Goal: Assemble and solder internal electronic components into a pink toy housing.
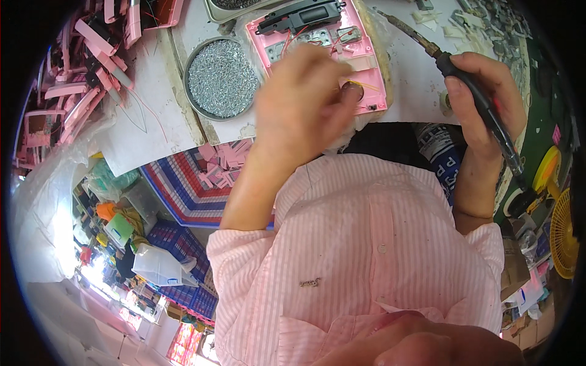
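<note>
Pink plastic forms the open case (371, 96) under the left hand (308, 100), the hand blurred and its fingers bent low over the interior. Whether those fingers pinch something or touch nothing cannot be told. The right hand (488, 97) grasps an iron (485, 113) by its black grip, thumb on one side and fingers on the other. Its metal tip slants away from the right hand toward the left, near the case's far right corner; whether it touches anything is unclear.

Just beyond the left hand, the case holds red wires (299, 38), metal plates (323, 38) and, at its far end, a black part (302, 18). A yellow wire (362, 84) lies beside the left fingers, and a small black switch (373, 107) sits at the case's near right corner. Between the case and the right hand runs the edge of a tan pad (383, 55).

Left of the left hand stands a round tin (187, 91) of silvery screws (223, 79). Farther left is a heap of pink shells (91, 67). Loose scraps (467, 27) lie beyond the right hand. Below the left hand's wrist, pink pieces (223, 165) rest in a striped bag (183, 189).
</note>
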Available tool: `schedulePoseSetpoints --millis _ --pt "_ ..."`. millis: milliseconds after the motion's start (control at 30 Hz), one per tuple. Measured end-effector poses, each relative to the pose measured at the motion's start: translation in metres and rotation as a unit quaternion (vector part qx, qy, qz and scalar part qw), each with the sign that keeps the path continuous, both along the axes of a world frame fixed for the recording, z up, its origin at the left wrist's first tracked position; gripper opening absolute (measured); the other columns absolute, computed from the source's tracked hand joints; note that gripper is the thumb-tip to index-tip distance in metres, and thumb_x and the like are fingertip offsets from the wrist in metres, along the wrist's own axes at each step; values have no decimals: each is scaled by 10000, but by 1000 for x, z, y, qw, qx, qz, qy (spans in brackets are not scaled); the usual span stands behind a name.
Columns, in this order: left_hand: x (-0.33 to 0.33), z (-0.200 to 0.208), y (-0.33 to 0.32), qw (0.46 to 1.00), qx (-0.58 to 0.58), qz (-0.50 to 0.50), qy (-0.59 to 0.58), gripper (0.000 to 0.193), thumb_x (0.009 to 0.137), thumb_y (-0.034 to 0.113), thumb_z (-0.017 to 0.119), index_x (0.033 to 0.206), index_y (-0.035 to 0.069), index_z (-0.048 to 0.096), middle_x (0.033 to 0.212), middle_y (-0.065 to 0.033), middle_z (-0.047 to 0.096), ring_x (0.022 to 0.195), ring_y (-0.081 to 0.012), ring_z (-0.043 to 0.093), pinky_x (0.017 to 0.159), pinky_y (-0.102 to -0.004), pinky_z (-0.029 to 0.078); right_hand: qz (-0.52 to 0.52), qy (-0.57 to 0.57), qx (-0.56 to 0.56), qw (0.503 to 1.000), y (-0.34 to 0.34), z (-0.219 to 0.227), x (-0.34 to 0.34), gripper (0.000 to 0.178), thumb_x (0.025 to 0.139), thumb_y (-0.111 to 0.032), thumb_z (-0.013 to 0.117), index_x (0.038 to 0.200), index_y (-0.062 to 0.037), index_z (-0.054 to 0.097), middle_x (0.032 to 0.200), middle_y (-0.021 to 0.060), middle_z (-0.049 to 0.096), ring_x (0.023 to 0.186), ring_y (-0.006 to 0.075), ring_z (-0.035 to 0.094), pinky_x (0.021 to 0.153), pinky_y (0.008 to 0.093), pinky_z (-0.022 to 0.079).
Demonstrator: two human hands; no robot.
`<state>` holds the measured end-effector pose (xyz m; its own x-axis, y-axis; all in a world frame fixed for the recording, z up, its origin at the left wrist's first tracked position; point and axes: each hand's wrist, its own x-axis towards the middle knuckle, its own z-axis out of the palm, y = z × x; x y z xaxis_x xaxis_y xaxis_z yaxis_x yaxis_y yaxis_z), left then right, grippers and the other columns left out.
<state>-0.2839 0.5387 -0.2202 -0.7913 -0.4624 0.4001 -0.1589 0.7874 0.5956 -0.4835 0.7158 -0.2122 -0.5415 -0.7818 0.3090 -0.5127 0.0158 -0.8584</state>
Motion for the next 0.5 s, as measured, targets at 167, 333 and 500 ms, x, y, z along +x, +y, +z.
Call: schedulePoseSetpoints --millis 167,333,500 --pt "-6 -5 6 979 -36 -123 -160 201 820 49 755 1001 108 690 921 -31 623 813 -230 655 690 -345 547 4 5 -16 1000 0 6 -5 265 864 28 732 1121 59 676 1057 120 700 933 150 660 854 253 496" --pt "-9 -6 -2 984 96 -116 -92 120 874 27 712 985 56 677 926 -62 628 809 -230 651 694 -307 536 14 1 -34 999 11 10 -10 278 878 -10 754 1143 17 674 996 87 707 834 117 658 725 215 512" --pt "-4 -3 -12 944 294 -87 -120 86 866 69 711 927 24 670 902 -97 649 829 -285 660 656 -388 525 2 -77 -20 997 25 6 -6 266 892 -11 732 1146 23 661 1001 75 690 833 96 630 706 212 490"
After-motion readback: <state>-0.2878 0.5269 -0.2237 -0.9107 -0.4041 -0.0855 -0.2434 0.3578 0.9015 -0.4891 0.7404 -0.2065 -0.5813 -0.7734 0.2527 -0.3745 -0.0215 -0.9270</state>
